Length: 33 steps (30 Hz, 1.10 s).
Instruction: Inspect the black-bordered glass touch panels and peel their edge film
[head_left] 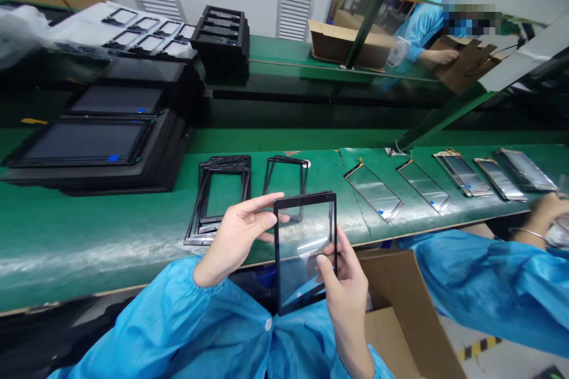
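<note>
Both of my hands hold a black-framed glass panel [304, 231] upright over the front edge of the green bench [89, 231]. My left hand [237, 234] grips its left edge near the top, thumb and fingers pinched around the frame. Lower down on the right edge, my right hand [342, 284] has its thumb pressed on the glass. Just beyond the panel lie a stack of empty black frames [220, 201] and a second leaning frame [287, 180].
Trays holding dark screens [84, 145] are stacked at left. Several glass strips [373, 192] lie along the bench to the right. An open cardboard box [400, 314] stands below my right hand. A co-worker's blue sleeve [489, 284] and hand [549, 216] are at right.
</note>
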Available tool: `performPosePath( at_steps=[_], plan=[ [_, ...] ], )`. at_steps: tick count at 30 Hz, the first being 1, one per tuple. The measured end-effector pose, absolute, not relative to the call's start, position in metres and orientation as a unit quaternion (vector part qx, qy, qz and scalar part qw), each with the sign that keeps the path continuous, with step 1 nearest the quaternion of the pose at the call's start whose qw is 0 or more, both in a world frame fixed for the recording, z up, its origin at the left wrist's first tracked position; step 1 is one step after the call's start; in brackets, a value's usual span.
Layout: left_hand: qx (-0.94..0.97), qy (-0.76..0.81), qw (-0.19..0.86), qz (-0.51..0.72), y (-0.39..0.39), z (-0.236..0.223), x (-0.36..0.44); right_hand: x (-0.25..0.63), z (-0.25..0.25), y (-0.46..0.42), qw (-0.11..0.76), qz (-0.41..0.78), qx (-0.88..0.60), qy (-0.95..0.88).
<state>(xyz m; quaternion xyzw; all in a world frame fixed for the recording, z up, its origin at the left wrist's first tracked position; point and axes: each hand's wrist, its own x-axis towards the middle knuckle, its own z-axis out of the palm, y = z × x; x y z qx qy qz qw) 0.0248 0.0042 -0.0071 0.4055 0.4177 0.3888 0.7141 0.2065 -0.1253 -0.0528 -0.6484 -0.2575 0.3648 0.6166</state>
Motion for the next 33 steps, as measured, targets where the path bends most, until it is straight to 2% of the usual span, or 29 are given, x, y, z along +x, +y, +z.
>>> performPosePath(
  at_steps=[4,8,10,13,16,30,33],
  plan=[
    [0.406,0.419,0.709,0.395,0.004,-0.008,0.027,0.207,-0.059,-0.13,0.594,0.332,-0.672,-0.294],
    [0.429,0.434,0.684,0.4,0.004,-0.002,0.026,0.214,-0.051,-0.127,0.54,0.2,-0.721,-0.387],
    [0.446,0.434,0.678,0.391,0.002,0.003,0.023,0.223,-0.041,-0.119,0.553,0.168,-0.709,-0.403],
    [0.461,0.427,0.68,0.377,-0.001,0.007,0.019,0.237,-0.024,-0.103,0.609,0.281,-0.635,-0.383],
    [0.472,0.428,0.675,0.372,-0.003,0.006,0.013,0.244,-0.012,-0.09,0.623,0.383,-0.59,-0.342],
    [0.55,0.449,0.63,0.314,-0.004,0.006,-0.005,0.232,0.003,-0.088,0.659,0.394,-0.557,-0.317],
    [0.624,0.443,0.559,0.319,-0.003,0.013,-0.003,0.229,0.002,-0.087,0.654,0.395,-0.555,-0.327]
  ],
)
